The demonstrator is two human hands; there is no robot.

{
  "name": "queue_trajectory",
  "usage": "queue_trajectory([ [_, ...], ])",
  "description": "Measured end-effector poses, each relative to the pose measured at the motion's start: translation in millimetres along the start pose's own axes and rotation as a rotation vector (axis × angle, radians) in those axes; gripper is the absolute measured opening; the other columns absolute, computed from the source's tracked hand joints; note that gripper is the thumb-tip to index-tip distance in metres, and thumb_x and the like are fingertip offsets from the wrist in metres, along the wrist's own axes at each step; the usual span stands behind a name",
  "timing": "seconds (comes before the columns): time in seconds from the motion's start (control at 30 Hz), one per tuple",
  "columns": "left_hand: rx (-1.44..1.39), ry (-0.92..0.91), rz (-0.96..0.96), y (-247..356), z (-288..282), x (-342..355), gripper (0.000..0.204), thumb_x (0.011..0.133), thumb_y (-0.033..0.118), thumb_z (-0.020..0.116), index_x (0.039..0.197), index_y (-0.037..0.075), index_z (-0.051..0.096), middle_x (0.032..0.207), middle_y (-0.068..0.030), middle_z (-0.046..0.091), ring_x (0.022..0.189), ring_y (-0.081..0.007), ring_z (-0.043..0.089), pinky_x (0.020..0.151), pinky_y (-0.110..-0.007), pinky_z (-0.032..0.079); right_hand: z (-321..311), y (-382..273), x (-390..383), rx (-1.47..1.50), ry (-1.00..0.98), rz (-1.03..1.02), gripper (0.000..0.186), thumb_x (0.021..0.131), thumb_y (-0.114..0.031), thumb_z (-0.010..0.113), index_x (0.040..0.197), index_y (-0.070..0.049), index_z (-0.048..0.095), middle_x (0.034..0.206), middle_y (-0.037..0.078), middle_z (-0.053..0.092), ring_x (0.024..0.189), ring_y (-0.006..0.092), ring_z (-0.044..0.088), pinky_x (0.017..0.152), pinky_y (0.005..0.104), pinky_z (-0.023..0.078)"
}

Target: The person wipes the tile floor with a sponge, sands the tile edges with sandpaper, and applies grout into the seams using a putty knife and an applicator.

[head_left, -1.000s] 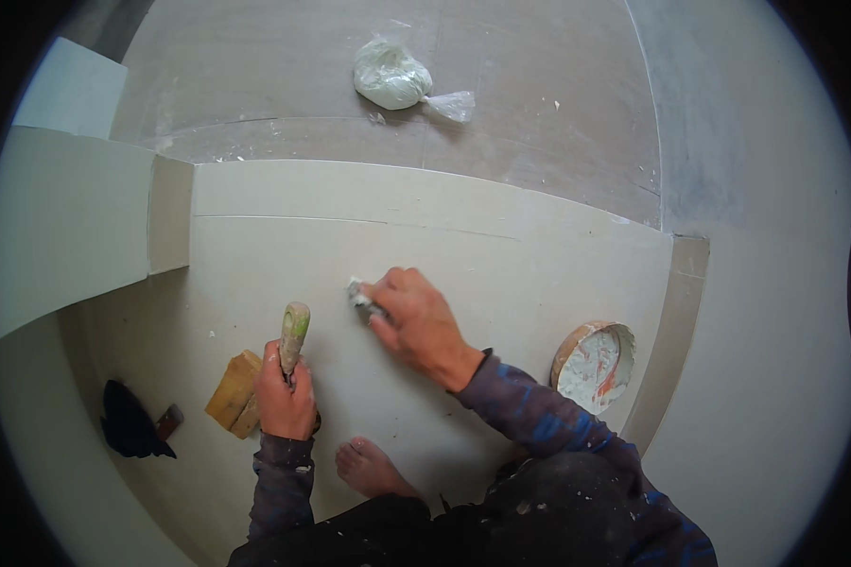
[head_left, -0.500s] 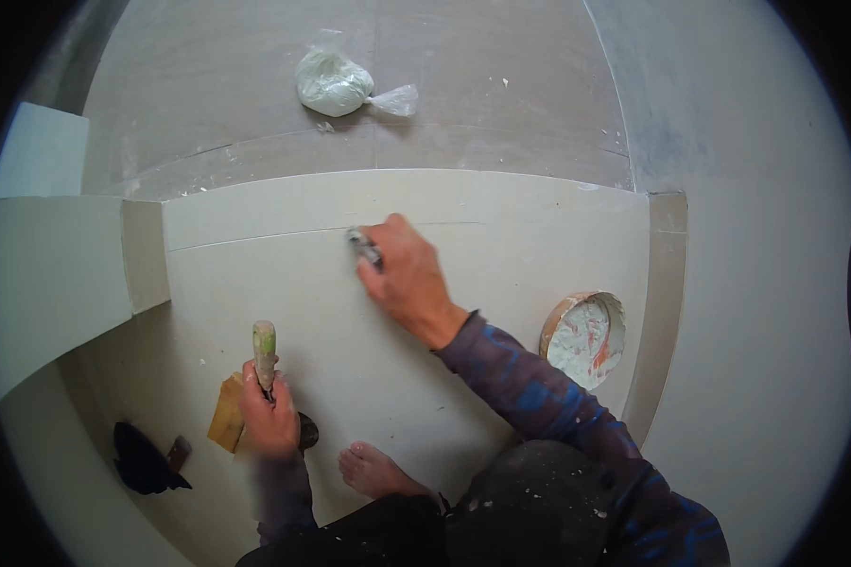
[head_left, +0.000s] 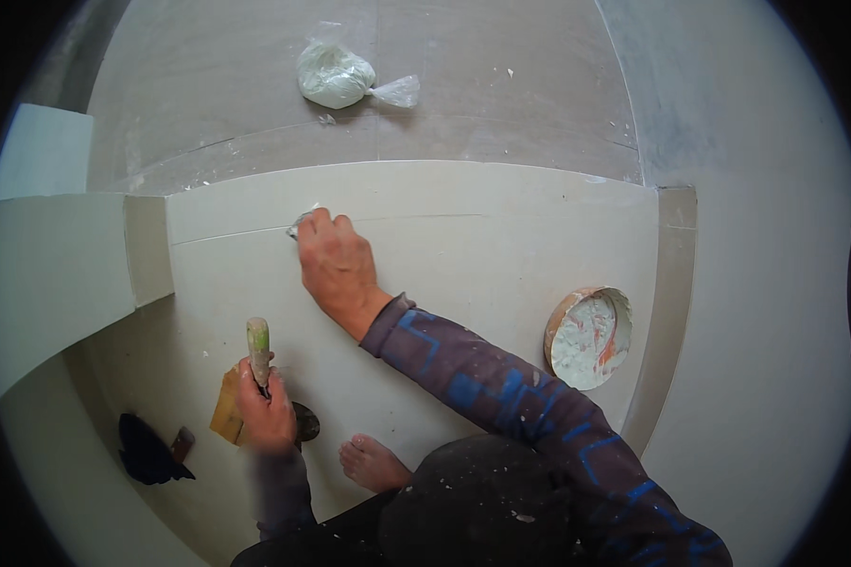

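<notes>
My right hand [head_left: 338, 265] reaches forward, closed on a small crumpled grey-white wad [head_left: 303, 223], pressed at the thin seam line [head_left: 236, 234] across the pale floor tile. Most of the wad is hidden by my fingers. My left hand [head_left: 267, 414], nearer me and to the left, is wrapped round a tool with a worn green-and-beige handle [head_left: 258, 340] pointing away from me. Its metal neck shows by my fingers; the rest is hidden, so its kind is unclear. Beside that hand is a flat yellow-brown piece [head_left: 225, 411], partly covered.
A round tub [head_left: 591, 342] of whitish paste with orange streaks stands at the right. Beyond the pale tile, a knotted clear bag of white powder [head_left: 336, 76] lies on grey floor. Dark cloth [head_left: 149, 449] lies at lower left, near my bare foot [head_left: 373, 463]. Walls rise on both sides.
My right hand has moved left along the seam line with the wad. My left hand keeps its hold on the tool and has barely moved.
</notes>
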State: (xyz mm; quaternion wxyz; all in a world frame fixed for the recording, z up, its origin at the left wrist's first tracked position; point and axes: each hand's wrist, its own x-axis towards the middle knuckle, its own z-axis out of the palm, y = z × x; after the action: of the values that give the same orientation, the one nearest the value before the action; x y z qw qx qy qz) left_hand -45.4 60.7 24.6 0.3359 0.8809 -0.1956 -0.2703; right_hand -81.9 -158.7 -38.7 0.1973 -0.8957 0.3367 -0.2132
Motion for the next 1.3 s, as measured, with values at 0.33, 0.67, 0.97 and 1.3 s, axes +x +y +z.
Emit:
queue_trajectory([
  [0.33, -0.044, 0.120, 0.008, -12, -19, -12, 0.023, 0.098, 0.005, 0.056, 0.120, -0.001, 0.059, 0.104, -0.0113, 0.065, 0.091, -0.0201, 0.062, 0.087, -0.034, 0.050, -61, 45, -5, 0.504, -0.061, 0.223, 0.015, 0.085, -0.010, 0.069, 0.098, -0.004, 0.065, 0.096, 0.020, 0.062, 0.093, 0.0420, 0.062, 0.082, 0.0522, 0.050],
  [0.67, -0.008, 0.058, 0.027, 13, -5, -2, 0.021, 0.100, 0.006, 0.054, 0.119, 0.000, 0.060, 0.105, -0.0080, 0.061, 0.094, -0.0154, 0.057, 0.087, -0.032, 0.047, -27, 24, -7, -0.070, -0.002, -0.006, 0.014, 0.083, -0.001, 0.063, 0.096, 0.002, 0.066, 0.097, 0.015, 0.061, 0.087, 0.0291, 0.063, 0.067, 0.0360, 0.059],
  [0.97, -0.110, 0.084, 0.098, 19, -1, -4, 0.013, 0.099, 0.008, 0.058, 0.110, 0.002, 0.060, 0.091, -0.0035, 0.057, 0.082, -0.0113, 0.052, 0.077, -0.030, 0.045, -41, 6, -13, 0.613, -0.200, 0.012, 0.021, 0.087, -0.009, 0.071, 0.105, 0.002, 0.070, 0.095, 0.019, 0.071, 0.089, 0.0342, 0.067, 0.074, 0.0423, 0.055],
  [1.3, -0.230, -0.229, 0.232, 84, 59, -24, 0.012, 0.096, 0.007, 0.066, 0.103, -0.001, 0.062, 0.069, -0.0063, 0.055, 0.062, -0.0110, 0.050, 0.059, -0.030, 0.045, -320, 161, -219, 0.477, -0.011, 0.905, 0.019, 0.097, -0.007, 0.069, 0.113, 0.003, 0.070, 0.092, 0.003, 0.072, 0.080, 0.0095, 0.064, 0.073, 0.0264, 0.052],
])
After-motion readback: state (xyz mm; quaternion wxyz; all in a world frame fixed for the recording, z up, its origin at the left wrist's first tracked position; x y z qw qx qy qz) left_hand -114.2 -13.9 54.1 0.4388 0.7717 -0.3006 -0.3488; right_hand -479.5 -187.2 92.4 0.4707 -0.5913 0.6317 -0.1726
